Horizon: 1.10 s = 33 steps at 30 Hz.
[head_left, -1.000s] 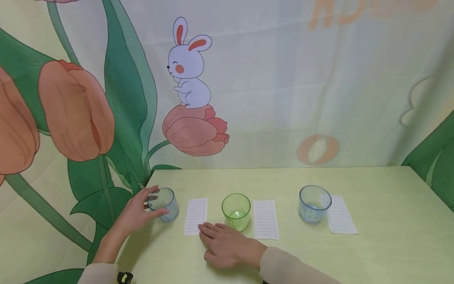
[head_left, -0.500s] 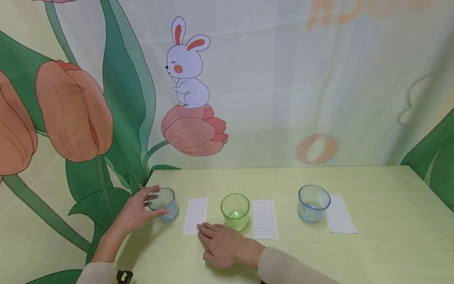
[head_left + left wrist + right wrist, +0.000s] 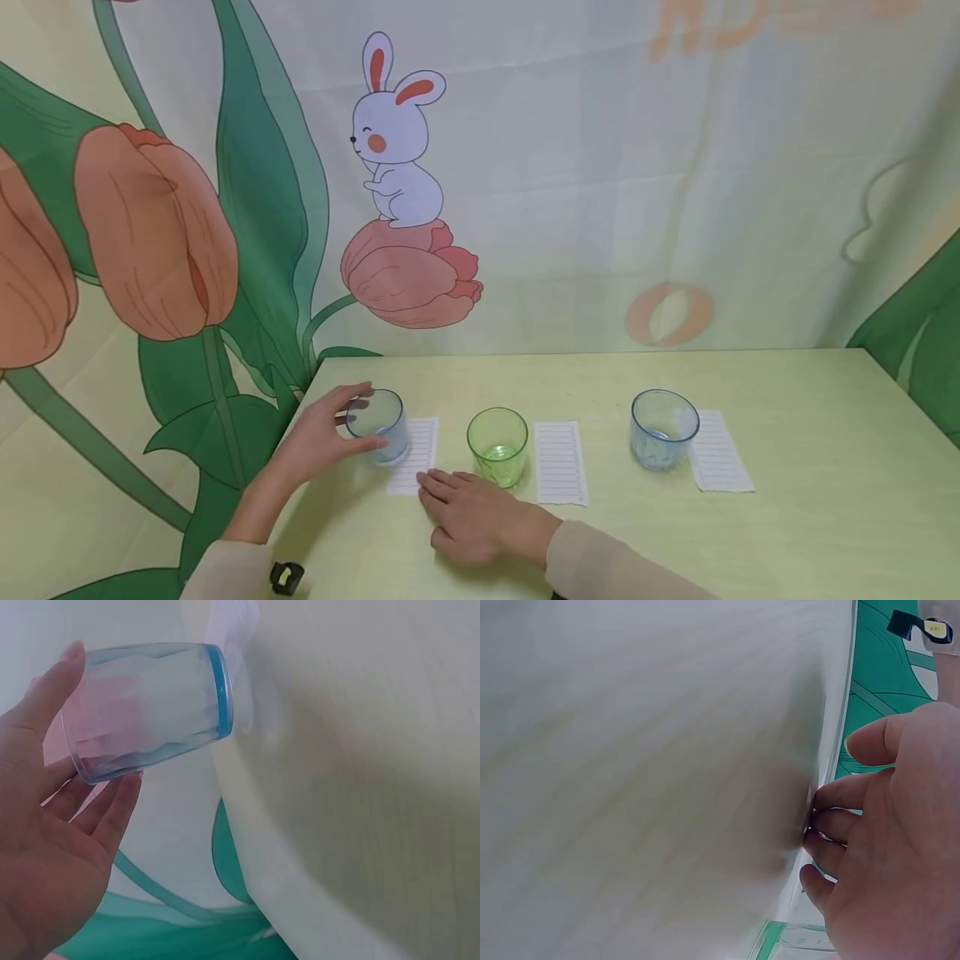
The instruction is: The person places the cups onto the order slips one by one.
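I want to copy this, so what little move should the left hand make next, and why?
Perhaps the left hand could move the blue glass it holds slightly right, over more of the left paper strip. In the head view, the glass overlaps only the strip's left side, and the right hand rests at its near corner.

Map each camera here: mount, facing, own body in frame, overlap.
Head: worn on the head, facing forward and down over the table to the printed backdrop; both sleeves, left grip and right grip show.
Left wrist: worn there, looking past the left grip at the blue-tinted glass it holds; thumb and fingers show.
Right wrist: worn there, looking at the right grip from its palm side, plus the table; some of the left arm shows.
Shared: head and left wrist both show the left grip holding that glass.
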{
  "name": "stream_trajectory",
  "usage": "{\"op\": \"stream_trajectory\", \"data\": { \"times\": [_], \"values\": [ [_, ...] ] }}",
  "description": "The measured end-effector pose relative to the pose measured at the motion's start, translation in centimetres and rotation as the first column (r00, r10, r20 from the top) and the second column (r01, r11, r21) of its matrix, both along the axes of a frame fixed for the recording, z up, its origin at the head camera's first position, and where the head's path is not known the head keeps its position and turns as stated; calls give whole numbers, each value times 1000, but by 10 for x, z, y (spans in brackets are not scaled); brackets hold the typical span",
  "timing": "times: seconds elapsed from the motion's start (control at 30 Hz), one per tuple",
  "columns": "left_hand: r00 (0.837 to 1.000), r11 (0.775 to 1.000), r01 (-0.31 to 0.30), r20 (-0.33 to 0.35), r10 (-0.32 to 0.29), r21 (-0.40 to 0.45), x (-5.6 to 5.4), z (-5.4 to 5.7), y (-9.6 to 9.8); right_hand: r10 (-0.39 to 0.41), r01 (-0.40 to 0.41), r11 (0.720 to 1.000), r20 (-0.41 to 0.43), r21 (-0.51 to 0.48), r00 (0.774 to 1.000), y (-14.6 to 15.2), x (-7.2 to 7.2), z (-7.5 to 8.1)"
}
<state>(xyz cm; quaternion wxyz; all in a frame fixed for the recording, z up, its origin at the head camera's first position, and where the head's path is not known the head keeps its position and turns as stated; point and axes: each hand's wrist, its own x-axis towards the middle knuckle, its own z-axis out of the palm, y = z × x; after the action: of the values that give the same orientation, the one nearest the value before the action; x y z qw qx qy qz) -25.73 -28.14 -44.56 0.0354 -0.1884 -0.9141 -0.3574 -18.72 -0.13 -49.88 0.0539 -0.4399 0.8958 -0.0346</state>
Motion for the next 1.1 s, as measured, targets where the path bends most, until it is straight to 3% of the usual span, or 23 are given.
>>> {"op": "stream_trajectory", "data": {
  "times": [0.43, 0.77, 1.1],
  "values": [
    [999, 999, 34, 18, -34, -2, -11, 0, 26, -9, 9, 1000, 2, 12, 1000, 2, 2, 1],
    [998, 1000, 21, 64, -20, -19, -16, -8, 31, 0, 0, 1000, 17, 11, 1000, 1, 1, 1],
    [996, 1000, 4, 87, -1, -31, -15, -7, 35, 4, -4, 1000, 19, 5, 1000, 1, 2, 3]
  ]
}}
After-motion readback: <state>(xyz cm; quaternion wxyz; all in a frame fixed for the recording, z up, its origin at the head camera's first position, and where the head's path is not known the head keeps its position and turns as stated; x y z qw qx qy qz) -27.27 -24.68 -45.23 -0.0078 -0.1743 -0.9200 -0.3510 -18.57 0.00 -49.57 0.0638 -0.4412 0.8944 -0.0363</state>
